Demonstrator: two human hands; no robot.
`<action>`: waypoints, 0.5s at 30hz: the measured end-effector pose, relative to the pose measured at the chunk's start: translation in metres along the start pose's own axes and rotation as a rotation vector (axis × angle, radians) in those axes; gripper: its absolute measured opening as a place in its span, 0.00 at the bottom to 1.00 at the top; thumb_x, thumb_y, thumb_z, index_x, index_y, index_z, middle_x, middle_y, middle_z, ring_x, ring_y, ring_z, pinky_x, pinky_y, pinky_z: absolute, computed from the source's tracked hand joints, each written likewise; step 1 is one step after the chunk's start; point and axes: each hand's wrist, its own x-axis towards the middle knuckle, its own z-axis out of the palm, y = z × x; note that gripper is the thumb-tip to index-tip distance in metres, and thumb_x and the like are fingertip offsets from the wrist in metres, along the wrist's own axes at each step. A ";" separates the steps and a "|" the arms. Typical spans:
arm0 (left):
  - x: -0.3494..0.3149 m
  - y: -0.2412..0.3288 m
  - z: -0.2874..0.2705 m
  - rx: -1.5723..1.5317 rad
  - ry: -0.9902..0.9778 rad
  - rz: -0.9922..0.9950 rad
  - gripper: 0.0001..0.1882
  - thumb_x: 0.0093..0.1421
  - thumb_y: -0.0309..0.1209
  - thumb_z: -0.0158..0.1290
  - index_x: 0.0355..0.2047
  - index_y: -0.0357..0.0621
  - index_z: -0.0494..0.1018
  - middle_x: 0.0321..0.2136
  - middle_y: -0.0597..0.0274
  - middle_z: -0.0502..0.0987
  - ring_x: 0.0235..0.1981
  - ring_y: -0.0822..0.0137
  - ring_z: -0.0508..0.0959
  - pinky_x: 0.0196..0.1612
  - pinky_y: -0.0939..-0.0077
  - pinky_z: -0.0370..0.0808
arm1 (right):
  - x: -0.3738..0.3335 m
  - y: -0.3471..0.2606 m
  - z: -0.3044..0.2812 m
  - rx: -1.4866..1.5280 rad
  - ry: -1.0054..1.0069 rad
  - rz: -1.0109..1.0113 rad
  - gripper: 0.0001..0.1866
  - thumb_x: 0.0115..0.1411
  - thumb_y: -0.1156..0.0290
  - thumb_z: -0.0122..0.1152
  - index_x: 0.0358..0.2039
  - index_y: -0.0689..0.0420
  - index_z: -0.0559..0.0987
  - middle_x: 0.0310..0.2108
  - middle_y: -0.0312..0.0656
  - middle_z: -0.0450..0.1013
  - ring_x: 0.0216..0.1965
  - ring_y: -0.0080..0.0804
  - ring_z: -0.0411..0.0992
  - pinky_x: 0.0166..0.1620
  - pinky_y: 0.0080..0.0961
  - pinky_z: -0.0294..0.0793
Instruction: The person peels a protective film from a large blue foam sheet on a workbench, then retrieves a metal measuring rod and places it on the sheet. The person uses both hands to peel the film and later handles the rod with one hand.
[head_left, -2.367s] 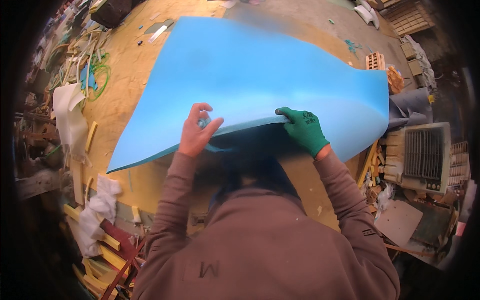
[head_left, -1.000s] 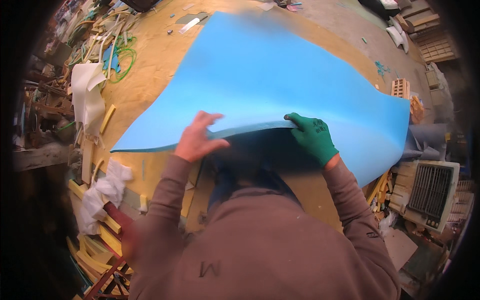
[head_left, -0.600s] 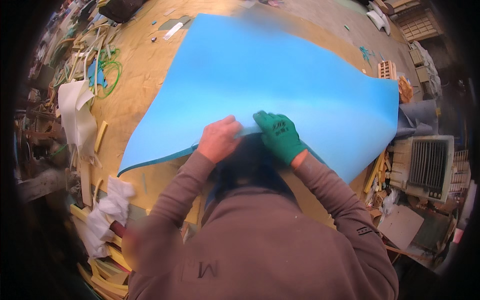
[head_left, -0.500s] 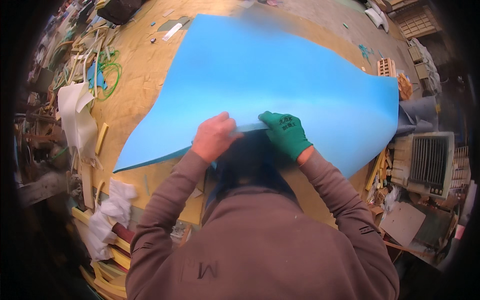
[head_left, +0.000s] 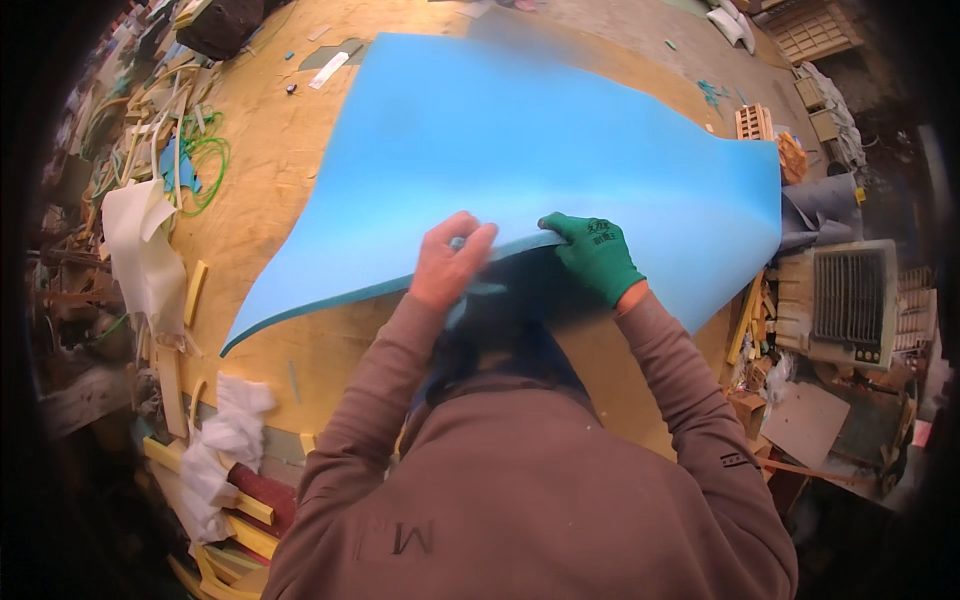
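Seemingly at edge-picking, your right hand pinched the sheet, your left hand gripped a scrap; any next pull likely needed steadiness.

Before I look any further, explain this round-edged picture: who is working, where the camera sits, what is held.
No machine here: a person in a brown sweatshirt works by hand. A fisheye camera on their head looks down, bending straight edges. The bare left hand curls around a small pale-blue piece, too blurred to identify. The green-gloved right hand pinches the raised near edge of a large, flexible bright-blue sheet, spread over a tan surface. Far right sits a beige, boxy appliance with a dark grille.
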 end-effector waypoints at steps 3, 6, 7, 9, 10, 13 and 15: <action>-0.014 0.010 -0.035 0.390 0.109 0.233 0.13 0.64 0.32 0.68 0.38 0.42 0.74 0.28 0.65 0.72 0.30 0.74 0.73 0.35 0.75 0.74 | -0.003 0.000 -0.002 -0.024 -0.017 0.033 0.16 0.61 0.70 0.60 0.49 0.46 0.84 0.41 0.44 0.85 0.40 0.52 0.83 0.45 0.48 0.82; -0.032 0.015 -0.058 0.758 0.010 0.239 0.27 0.55 0.35 0.75 0.52 0.47 0.75 0.33 0.59 0.76 0.31 0.63 0.78 0.36 0.68 0.77 | -0.007 0.001 0.002 -0.024 -0.041 0.044 0.17 0.60 0.70 0.60 0.50 0.45 0.84 0.43 0.43 0.85 0.41 0.50 0.83 0.47 0.48 0.82; -0.035 0.014 -0.058 0.912 -0.017 0.324 0.28 0.54 0.35 0.75 0.53 0.48 0.76 0.34 0.58 0.77 0.31 0.60 0.79 0.36 0.66 0.78 | -0.007 0.003 0.002 -0.021 -0.039 0.030 0.18 0.59 0.71 0.61 0.50 0.45 0.83 0.44 0.42 0.84 0.42 0.49 0.83 0.48 0.48 0.82; -0.038 0.009 -0.052 1.108 -0.070 0.374 0.25 0.51 0.35 0.75 0.49 0.51 0.80 0.35 0.59 0.79 0.34 0.50 0.82 0.37 0.57 0.80 | -0.007 0.006 0.003 -0.016 -0.040 -0.007 0.19 0.59 0.71 0.62 0.51 0.47 0.83 0.46 0.42 0.84 0.44 0.48 0.83 0.49 0.47 0.81; -0.036 0.006 -0.048 1.138 -0.037 0.385 0.22 0.52 0.34 0.74 0.47 0.51 0.81 0.35 0.60 0.79 0.34 0.50 0.82 0.36 0.57 0.79 | -0.006 0.006 0.004 -0.017 -0.043 -0.032 0.20 0.58 0.71 0.63 0.52 0.48 0.83 0.47 0.43 0.84 0.44 0.48 0.82 0.49 0.47 0.81; -0.025 0.003 -0.042 1.192 0.010 0.394 0.13 0.54 0.31 0.71 0.40 0.49 0.82 0.35 0.62 0.79 0.33 0.52 0.81 0.36 0.57 0.78 | 0.005 -0.008 0.009 -0.053 0.107 -0.214 0.21 0.57 0.72 0.65 0.54 0.53 0.81 0.50 0.46 0.83 0.45 0.49 0.82 0.48 0.46 0.81; -0.020 0.006 -0.042 1.187 0.053 0.362 0.10 0.56 0.29 0.69 0.38 0.48 0.82 0.35 0.61 0.79 0.33 0.52 0.81 0.36 0.57 0.78 | 0.013 -0.031 0.020 -0.079 0.193 -0.321 0.23 0.58 0.71 0.65 0.55 0.55 0.80 0.51 0.49 0.82 0.45 0.51 0.81 0.48 0.46 0.81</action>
